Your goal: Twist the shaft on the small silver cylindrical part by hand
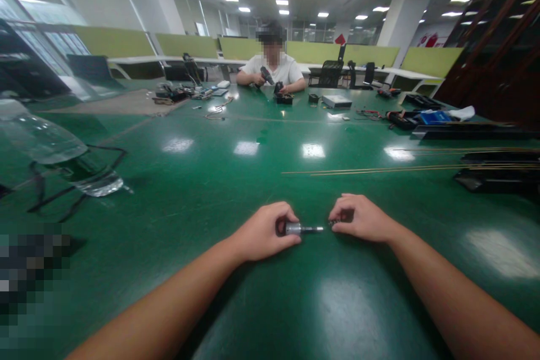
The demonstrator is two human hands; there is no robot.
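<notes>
My left hand (pixel 270 230) is closed around a silver cylinder with a thin shaft (pixel 294 228), which looks like a small motor. Its shaft points right, towards my right hand (pixel 358 218). Between the thumb and fingertips of that hand is a small dark part with a ridged look (pixel 334 223), too small to name. A short gap separates the shaft's tip from this part. Both hands are low over the green tabletop (pixel 236 304), and the fingers partly hide what they hold.
A clear plastic bottle (pixel 63 149) and a black strap (pixel 40 188) are at left. Thin brass-coloured rods (pixel 379 170) reach in from black trays (pixel 502 174) at right. Across the table, a person (pixel 272 70) holds a power drill (pixel 266 75) near electronic parts (pixel 284 98).
</notes>
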